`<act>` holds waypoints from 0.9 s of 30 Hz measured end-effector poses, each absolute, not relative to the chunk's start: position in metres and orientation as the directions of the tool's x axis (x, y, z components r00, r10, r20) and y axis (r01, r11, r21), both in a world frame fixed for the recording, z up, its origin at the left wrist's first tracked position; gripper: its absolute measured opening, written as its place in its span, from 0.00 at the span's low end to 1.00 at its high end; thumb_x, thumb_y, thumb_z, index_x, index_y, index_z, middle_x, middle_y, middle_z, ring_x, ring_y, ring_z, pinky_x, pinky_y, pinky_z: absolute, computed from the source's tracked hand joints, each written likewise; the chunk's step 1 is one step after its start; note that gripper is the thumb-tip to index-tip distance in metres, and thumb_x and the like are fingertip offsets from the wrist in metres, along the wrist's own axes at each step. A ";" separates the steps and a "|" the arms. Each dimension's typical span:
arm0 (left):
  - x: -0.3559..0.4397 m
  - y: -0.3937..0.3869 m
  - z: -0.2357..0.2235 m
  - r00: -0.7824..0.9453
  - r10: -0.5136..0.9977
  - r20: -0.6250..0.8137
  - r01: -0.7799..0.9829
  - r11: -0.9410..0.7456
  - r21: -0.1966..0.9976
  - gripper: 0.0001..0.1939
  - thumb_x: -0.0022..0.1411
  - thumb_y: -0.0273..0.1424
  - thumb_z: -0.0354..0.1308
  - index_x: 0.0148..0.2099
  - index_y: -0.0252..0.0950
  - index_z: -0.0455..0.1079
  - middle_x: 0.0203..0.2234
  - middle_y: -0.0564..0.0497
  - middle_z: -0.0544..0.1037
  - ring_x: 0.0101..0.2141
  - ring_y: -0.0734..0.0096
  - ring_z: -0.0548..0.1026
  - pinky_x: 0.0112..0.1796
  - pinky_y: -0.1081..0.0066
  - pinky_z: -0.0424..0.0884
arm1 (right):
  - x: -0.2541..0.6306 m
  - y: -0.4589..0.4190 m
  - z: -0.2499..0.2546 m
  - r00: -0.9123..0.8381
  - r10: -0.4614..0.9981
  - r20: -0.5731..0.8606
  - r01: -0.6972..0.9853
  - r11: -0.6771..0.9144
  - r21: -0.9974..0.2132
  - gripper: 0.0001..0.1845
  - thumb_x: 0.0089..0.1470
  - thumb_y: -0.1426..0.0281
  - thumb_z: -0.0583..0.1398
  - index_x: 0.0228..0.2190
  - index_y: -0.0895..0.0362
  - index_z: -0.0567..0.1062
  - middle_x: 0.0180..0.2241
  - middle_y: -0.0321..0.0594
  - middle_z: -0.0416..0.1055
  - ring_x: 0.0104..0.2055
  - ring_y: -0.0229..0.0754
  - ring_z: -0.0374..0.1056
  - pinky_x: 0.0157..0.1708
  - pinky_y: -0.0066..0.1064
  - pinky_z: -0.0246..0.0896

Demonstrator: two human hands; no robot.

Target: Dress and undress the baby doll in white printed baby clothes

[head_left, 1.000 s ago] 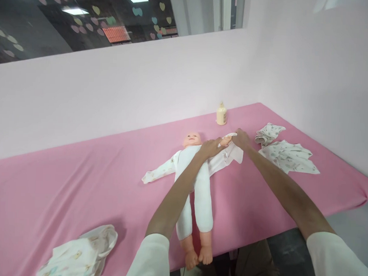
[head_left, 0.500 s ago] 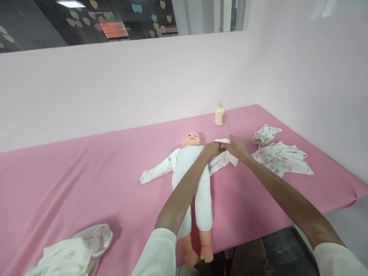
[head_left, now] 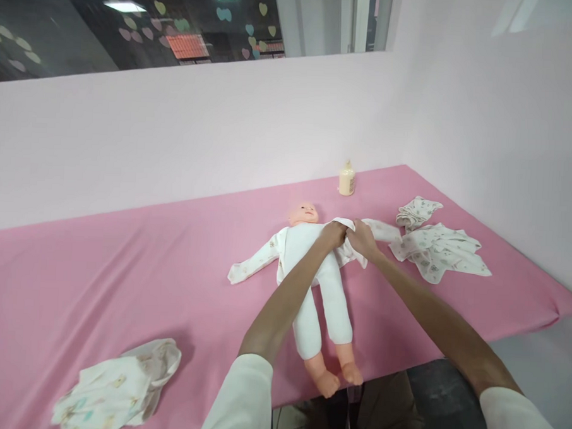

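A baby doll (head_left: 332, 292) with a white cloth body lies on its back, its bare plastic feet at the table's near edge. White printed sleeves of a baby shirt (head_left: 258, 261) cover both its arms, which stretch out to the sides. My left hand (head_left: 334, 235) is closed on the shirt's cloth near the doll's shoulder on the right side. Close beside it, my right hand (head_left: 362, 239) pinches the same cloth at the upper arm. The hands hide part of the doll's chest and the shirt's front.
A pink-covered table (head_left: 179, 267) meets white walls behind and at right. A cream pump bottle (head_left: 347, 180) stands at the back. Folded printed cloth (head_left: 417, 212) and a spread printed garment (head_left: 443, 250) lie at right. Another printed garment (head_left: 117, 387) lies front left.
The sleeve on the right side now stretches out along the doll's arm, where it was bunched between my hands. The doll's legs have swung right, and its head has turned slightly.
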State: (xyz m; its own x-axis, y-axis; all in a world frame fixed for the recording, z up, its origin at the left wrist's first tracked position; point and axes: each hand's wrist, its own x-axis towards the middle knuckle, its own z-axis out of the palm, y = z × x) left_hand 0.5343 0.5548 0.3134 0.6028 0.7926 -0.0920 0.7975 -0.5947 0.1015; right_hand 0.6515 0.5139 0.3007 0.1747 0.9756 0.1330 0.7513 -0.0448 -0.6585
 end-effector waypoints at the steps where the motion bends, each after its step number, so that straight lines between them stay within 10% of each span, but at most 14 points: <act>1: 0.535 0.554 0.313 0.586 0.807 -0.073 0.810 -0.580 0.090 0.19 0.64 0.23 0.48 0.54 0.32 0.72 0.49 0.37 0.77 0.51 0.55 0.74 0.51 0.61 0.71 | 0.649 0.514 0.300 0.181 0.974 0.138 0.738 -0.042 -0.674 0.06 0.52 0.74 0.52 0.30 0.54 0.67 0.33 0.44 0.73 0.37 0.46 0.68 0.35 0.34 0.61; 17: 0.522 0.538 0.326 0.479 0.878 -0.012 0.878 -0.478 0.019 0.17 0.63 0.17 0.46 0.48 0.26 0.73 0.46 0.32 0.76 0.49 0.53 0.75 0.45 0.61 0.72 | 0.627 0.497 0.296 0.049 0.987 0.150 0.525 0.102 -0.845 0.12 0.50 0.76 0.50 0.33 0.55 0.71 0.36 0.40 0.76 0.39 0.44 0.70 0.39 0.33 0.65; 24: 0.459 0.496 0.334 0.407 0.898 0.167 0.891 -0.430 0.141 0.17 0.69 0.33 0.47 0.55 0.33 0.69 0.55 0.38 0.72 0.55 0.52 0.69 0.56 0.58 0.64 | 0.632 0.448 0.293 0.023 0.995 0.097 0.485 0.074 -0.871 0.21 0.48 0.72 0.57 0.47 0.56 0.71 0.44 0.45 0.74 0.44 0.48 0.70 0.42 0.36 0.65; 27: 0.410 0.462 0.318 0.127 0.946 0.298 0.916 -0.227 0.331 0.18 0.69 0.32 0.45 0.57 0.33 0.66 0.55 0.37 0.71 0.56 0.52 0.69 0.56 0.56 0.64 | 0.641 0.422 0.286 0.007 0.999 0.049 0.521 0.038 -0.853 0.22 0.48 0.72 0.57 0.47 0.56 0.70 0.38 0.41 0.74 0.36 0.45 0.69 0.35 0.33 0.63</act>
